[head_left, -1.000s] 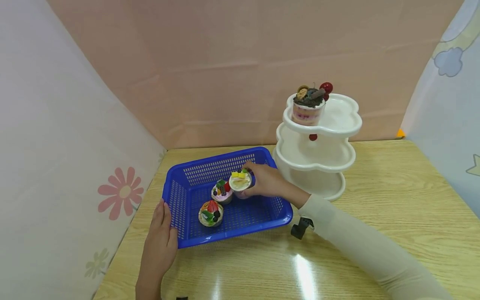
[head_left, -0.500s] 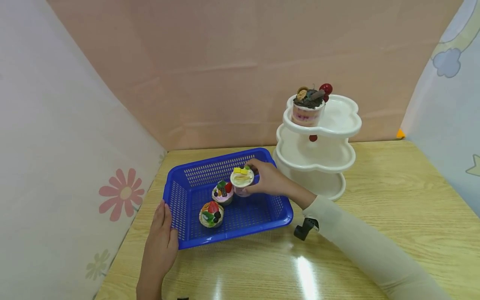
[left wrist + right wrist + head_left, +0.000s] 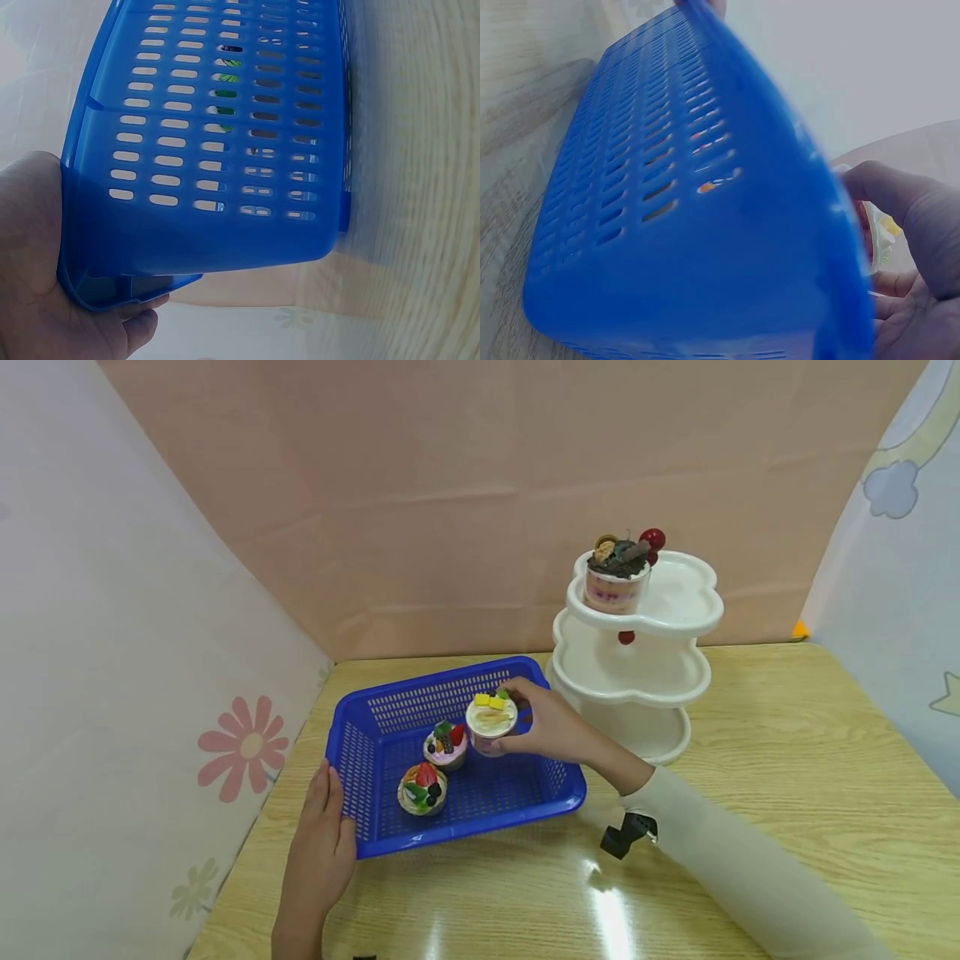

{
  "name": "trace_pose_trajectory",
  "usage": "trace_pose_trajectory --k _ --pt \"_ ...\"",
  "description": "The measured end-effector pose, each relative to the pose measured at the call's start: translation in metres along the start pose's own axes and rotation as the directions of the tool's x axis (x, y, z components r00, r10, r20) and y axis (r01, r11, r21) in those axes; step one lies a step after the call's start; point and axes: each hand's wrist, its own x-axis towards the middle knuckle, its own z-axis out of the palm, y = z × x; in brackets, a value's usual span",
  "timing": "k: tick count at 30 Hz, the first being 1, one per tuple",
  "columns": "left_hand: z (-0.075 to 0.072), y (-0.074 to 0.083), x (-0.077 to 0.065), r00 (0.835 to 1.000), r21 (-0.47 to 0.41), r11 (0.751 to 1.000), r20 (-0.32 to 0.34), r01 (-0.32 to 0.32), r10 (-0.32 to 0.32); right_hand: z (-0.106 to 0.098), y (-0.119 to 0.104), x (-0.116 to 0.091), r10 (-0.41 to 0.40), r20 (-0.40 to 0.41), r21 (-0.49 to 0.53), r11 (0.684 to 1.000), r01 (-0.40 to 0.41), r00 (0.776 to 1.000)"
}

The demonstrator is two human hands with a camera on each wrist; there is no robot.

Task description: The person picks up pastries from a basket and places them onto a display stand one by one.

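My right hand pinches a clear dessert cup topped with cream and yellow cubes, over the right part of the blue basket. In the right wrist view the basket wall hides much of this cup. My left hand holds the basket's near left corner; in the left wrist view the fingers lie past the rim. Inside the basket sit a pink cream cupcake with berries and a strawberry-topped tart. These two stand close together, left of the held cup.
A white three-tier stand rises right of the basket. A layered dessert cup with chocolate topping sits on its top tier, and a small red ball shows below. Wood-grain table lies under everything; a pink backdrop stands behind.
My right hand has drawn the yellow-topped cup slightly up and to the right, away from the pink cupcake. The left hand and basket stay nearly still.
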Motion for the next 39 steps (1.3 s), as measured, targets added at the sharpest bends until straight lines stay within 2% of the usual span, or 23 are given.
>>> trace_pose_trajectory --k 13,21,39 --pt "0.001 -0.001 0.001 1.0 -0.005 1.0 -0.007 -0.014 0.014 -0.018 -0.023 -0.025 0.01 -0.062 0.044 0.999 -0.007 0.998" --pt "0.001 0.0 0.0 1.0 -0.008 1.0 -0.001 -0.016 0.016 -0.03 -0.033 -0.04 0.022 -0.102 0.036 0.999 -0.018 0.995" --pt "0.0 -0.003 -0.001 1.0 -0.013 1.0 0.006 -0.019 0.019 -0.049 -0.04 -0.076 0.049 -0.192 0.014 0.999 -0.047 0.98"
